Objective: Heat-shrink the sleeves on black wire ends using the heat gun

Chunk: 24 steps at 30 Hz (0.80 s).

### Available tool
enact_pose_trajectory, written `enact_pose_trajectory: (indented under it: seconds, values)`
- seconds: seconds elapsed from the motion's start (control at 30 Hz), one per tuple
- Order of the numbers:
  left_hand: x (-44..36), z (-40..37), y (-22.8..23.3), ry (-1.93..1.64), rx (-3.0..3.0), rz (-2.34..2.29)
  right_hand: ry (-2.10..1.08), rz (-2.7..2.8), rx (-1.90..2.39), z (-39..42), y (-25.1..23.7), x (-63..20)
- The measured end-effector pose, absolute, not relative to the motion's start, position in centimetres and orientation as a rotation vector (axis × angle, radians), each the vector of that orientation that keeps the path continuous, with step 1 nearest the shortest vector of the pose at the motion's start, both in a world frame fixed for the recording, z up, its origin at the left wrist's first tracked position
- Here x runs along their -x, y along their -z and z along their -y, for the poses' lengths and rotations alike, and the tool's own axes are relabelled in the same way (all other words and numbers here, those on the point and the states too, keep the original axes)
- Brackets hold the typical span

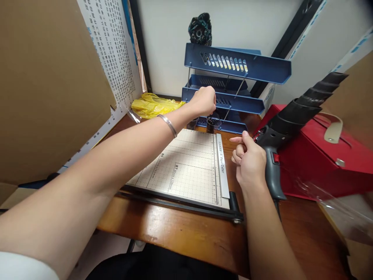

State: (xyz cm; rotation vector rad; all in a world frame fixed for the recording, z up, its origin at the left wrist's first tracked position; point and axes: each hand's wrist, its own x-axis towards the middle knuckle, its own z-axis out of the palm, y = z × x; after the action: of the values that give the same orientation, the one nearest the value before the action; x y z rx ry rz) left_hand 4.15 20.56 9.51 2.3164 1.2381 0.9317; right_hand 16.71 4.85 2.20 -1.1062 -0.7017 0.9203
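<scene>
Nearest me, right hand (250,162) half-curled, empty beside the cutter handle (272,163); left hand (203,101) closed over a small dark container (210,123) (contents unclear), which I judge could tip onto the paper cutter (186,167).

Office desk corner. Wooden desk (186,233) carries a gridded paper cutter (186,167); blue stacked letter trays (236,77) stand at the far wall. Printed notice sheet (112,54) far left, cardboard sheet (49,85) left, red case (314,159) right.
</scene>
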Motion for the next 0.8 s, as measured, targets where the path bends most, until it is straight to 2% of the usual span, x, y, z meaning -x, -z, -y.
enact_pose_trajectory:
  seconds: [0.2, 0.33, 0.6, 0.8]
  values:
    - [-6.4, -22.3, -12.2, -0.322, -2.434, -1.509, -0.905, 0.713, 1.102, -5.0, -1.7, -17.0]
    - [-7.1, -22.1, -11.6, -0.169, -2.416, -1.561, -0.877, 0.736, 1.146, -5.1, -1.5, -16.7]
    - [-8.1, -22.7, -9.8, -0.020, -2.506, -1.579, -0.857, 0.769, 1.201, -5.0, -1.7, -16.4]
    - [-7.2, -23.0, -9.1, -0.185, -2.717, -1.624, -0.794, 0.828, 1.260, -5.6, -1.0, -16.7]
